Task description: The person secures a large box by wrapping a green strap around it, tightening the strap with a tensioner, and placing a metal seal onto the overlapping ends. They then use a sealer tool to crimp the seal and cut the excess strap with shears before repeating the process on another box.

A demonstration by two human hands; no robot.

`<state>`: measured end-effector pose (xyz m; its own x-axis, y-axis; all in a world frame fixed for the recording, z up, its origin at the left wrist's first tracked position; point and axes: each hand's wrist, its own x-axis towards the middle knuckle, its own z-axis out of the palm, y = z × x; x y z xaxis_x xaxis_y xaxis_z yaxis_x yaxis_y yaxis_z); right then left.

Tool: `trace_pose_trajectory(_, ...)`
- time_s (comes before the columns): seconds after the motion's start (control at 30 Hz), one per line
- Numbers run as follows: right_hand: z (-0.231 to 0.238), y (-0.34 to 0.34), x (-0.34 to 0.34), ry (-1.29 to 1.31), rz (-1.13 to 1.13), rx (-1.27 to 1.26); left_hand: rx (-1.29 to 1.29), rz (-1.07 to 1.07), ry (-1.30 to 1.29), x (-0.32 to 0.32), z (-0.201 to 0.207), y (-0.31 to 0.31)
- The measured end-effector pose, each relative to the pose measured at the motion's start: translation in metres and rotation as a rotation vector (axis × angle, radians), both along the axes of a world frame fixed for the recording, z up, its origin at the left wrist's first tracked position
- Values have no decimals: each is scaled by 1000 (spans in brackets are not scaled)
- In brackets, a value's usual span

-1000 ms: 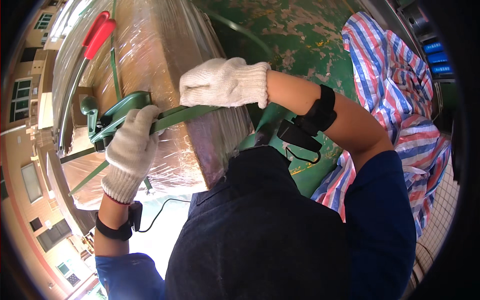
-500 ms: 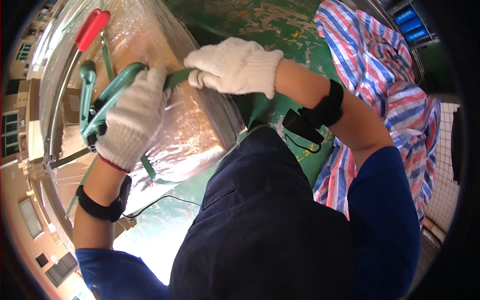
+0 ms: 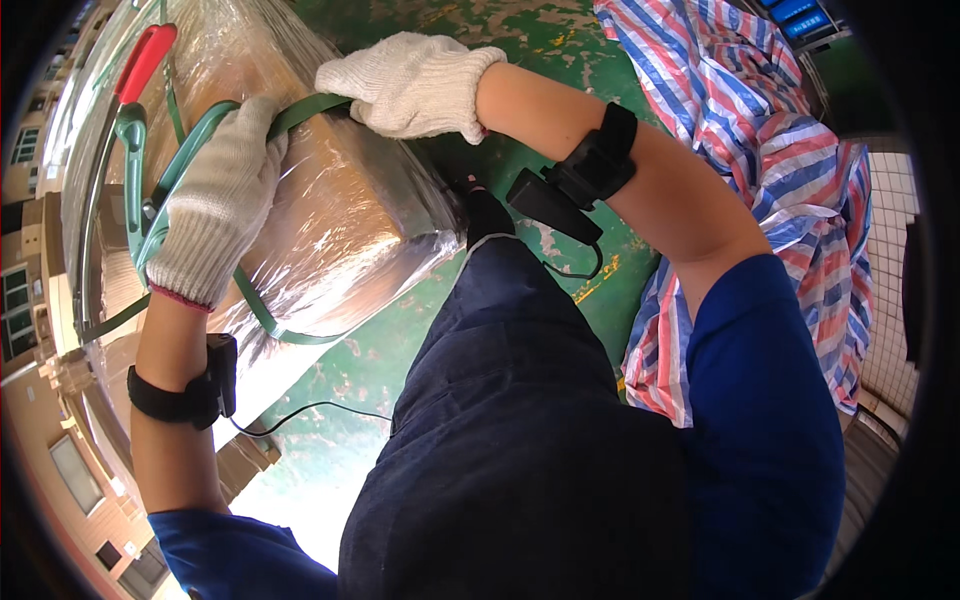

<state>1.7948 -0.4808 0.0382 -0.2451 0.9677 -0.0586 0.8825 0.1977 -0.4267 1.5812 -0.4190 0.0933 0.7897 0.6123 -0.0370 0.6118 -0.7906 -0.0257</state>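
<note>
A white knit glove covers my left hand [image 3: 225,190], which is closed around the green-handled strapping tool [image 3: 190,150] on top of a film-wrapped carton [image 3: 330,190]. The tool's other green handle [image 3: 131,150] stands apart, left of that hand. My right hand [image 3: 415,88], gloved alike, is closed on the green strap [image 3: 300,108]. A short stretch of strap runs between the two hands. Just beyond the tool lies a red-handled tool [image 3: 146,62] with a long shaft. My left fingertips are partly hidden, as are the tool's jaws.
A loose strap loop [image 3: 262,312] hangs over the carton's near side. Striped red, white and blue sheeting [image 3: 800,220] is heaped at the right. Worn green floor [image 3: 540,40] lies between. A black cable [image 3: 310,405] runs from the band on my left forearm.
The whole view has shifted, so carton, tools and both hands sit further left and higher. My hands keep their hold on the tool and strap. More of my right forearm shows stretched out.
</note>
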Motion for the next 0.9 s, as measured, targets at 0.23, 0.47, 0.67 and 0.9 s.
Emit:
trace_pose_trajectory(0.23, -11, 29, 13, 123, 102, -7, -66, 92, -15, 4, 3, 12)
trace_pose_trajectory(0.47, 21, 16, 37, 4, 313, 235, -132, 255, 168, 16, 22, -18)
trace_pose_trajectory(0.67, 86, 18, 54, 184, 746, 106, 156, 189, -123, 30, 43, -77)
trace_pose_trajectory(0.9, 198, 73, -26, -185, 994, -66, 276, 118, -333, 127, 44, -79)
